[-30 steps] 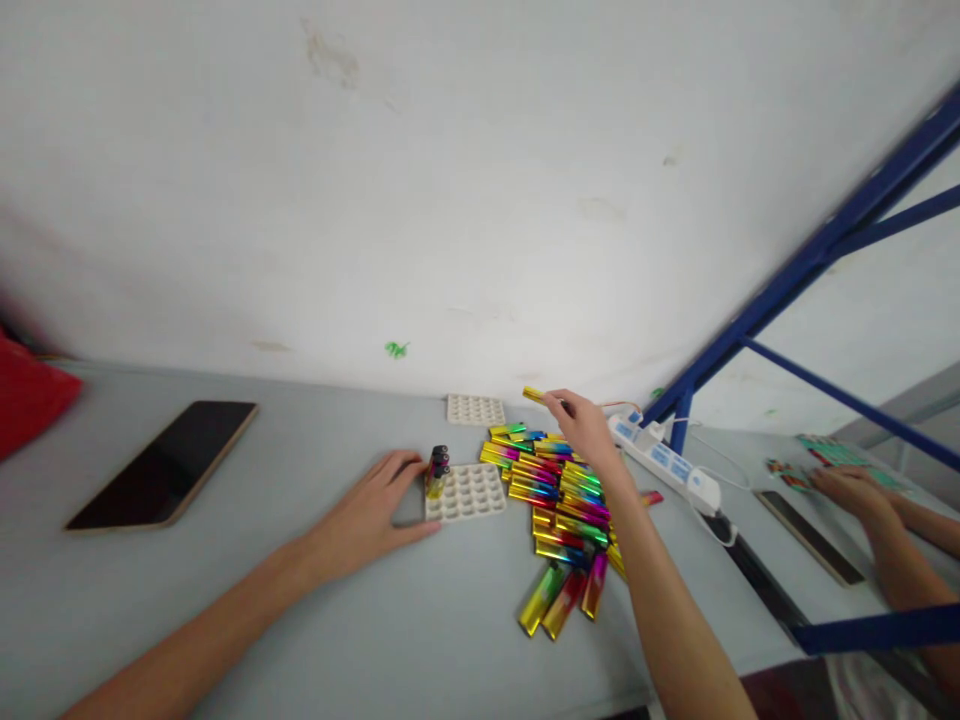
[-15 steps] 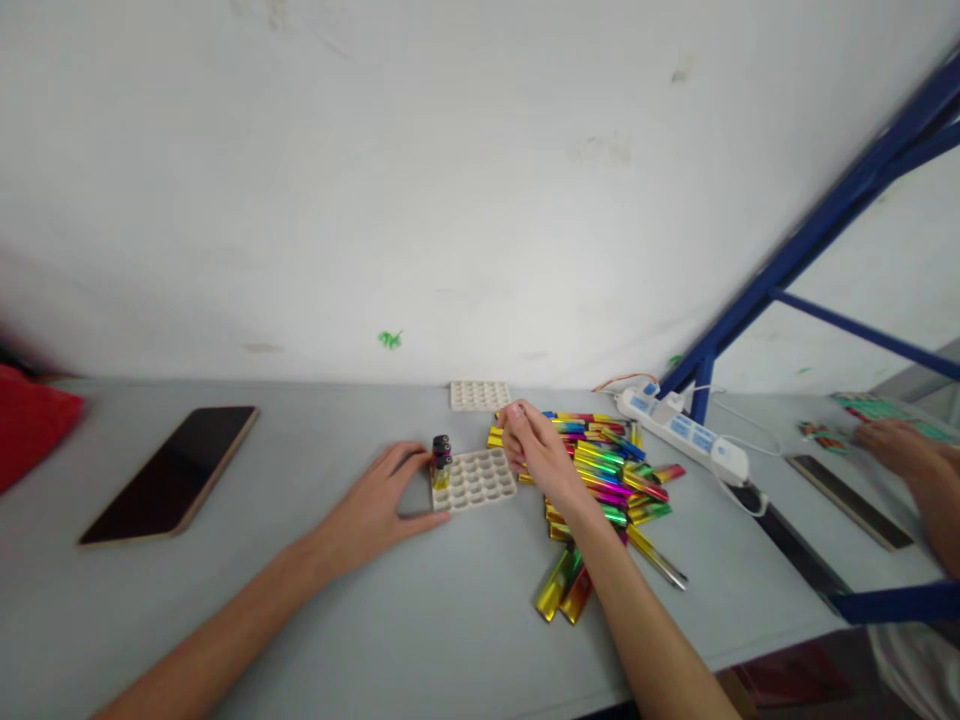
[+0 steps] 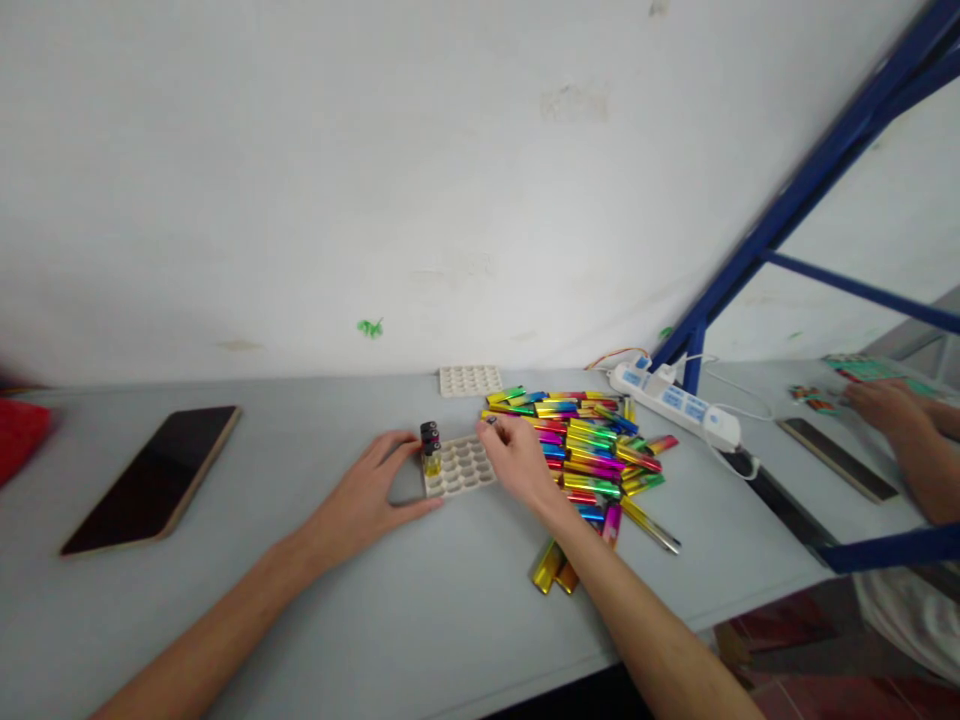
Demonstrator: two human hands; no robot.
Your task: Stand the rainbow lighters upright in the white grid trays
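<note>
left hand point(image 3: 367, 495) flat, fingers spread, steadying tray point(image 3: 459, 468) | right hand point(image 3: 517, 462) pinching lighter point(image 3: 491, 421) over tray

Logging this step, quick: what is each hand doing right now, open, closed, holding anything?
Left hand: open, resting flat against the white tray.
Right hand: fingers curled over the tray's edge beside the lighter pile; whether it holds anything cannot be told.
</note>
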